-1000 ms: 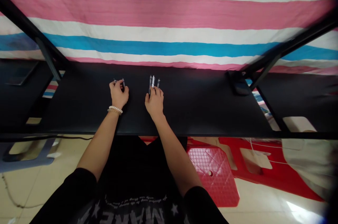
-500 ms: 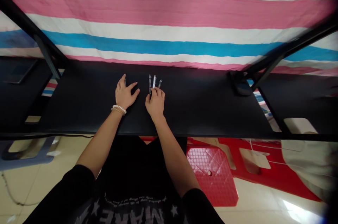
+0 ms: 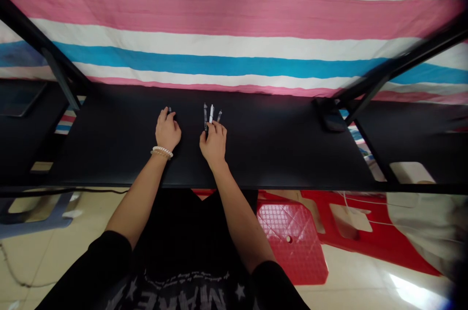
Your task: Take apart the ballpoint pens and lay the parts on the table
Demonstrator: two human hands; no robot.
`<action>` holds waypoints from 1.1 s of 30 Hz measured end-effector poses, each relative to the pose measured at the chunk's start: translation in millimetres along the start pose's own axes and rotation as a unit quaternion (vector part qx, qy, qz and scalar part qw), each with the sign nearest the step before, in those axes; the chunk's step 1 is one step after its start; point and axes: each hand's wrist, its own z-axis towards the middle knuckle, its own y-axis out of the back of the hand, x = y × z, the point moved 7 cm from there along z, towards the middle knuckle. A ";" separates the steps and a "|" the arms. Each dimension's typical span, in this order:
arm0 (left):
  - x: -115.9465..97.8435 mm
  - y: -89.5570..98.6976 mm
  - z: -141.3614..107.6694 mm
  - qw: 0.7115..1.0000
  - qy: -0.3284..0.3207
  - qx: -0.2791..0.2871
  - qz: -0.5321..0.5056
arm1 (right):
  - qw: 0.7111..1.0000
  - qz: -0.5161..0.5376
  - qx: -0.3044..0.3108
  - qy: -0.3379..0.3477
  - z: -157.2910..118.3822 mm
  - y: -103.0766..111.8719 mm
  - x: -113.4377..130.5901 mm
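Note:
My left hand (image 3: 167, 130) lies low over the black tabletop (image 3: 278, 144), its fingers closed on a dark pen (image 3: 169, 110). Only a short piece of that pen shows between the fingers. To the right, my right hand (image 3: 214, 143) is closed over the near ends of three pens. These are a dark pen (image 3: 205, 115) on the left, a white pen (image 3: 211, 112) in the middle and a clear, dark-tipped pen (image 3: 219, 115) on the right. The pens point away from me, and their near ends are hidden by the hand.
A black object like a phone (image 3: 333, 117) sits near the table's right end, by the black metal frame (image 3: 395, 68). A striped cloth (image 3: 234, 47) hangs along the back edge. Red stools (image 3: 292, 251) stand below the front edge. A dark flat device (image 3: 24, 98) lies on the left-hand table.
My left hand's spread thumb and index finger have closed in on the dark pen. My right hand stays over the three pens, and the view has shifted slightly.

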 end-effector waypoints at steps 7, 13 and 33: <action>7.2 1.9 -0.4 0.999 0.024 -0.014 -0.023 | 1.000 0.004 -0.002 0.001 -0.2 2.2 -0.5; 9.2 8.8 0.9 0.998 0.026 -0.037 -0.051 | 0.999 0.033 -0.032 -0.008 -0.2 6.2 -2.9; -6.3 20.9 -4.0 0.996 -0.001 -0.059 -0.061 | 0.997 -0.056 -0.012 -0.056 -10.3 23.4 -24.8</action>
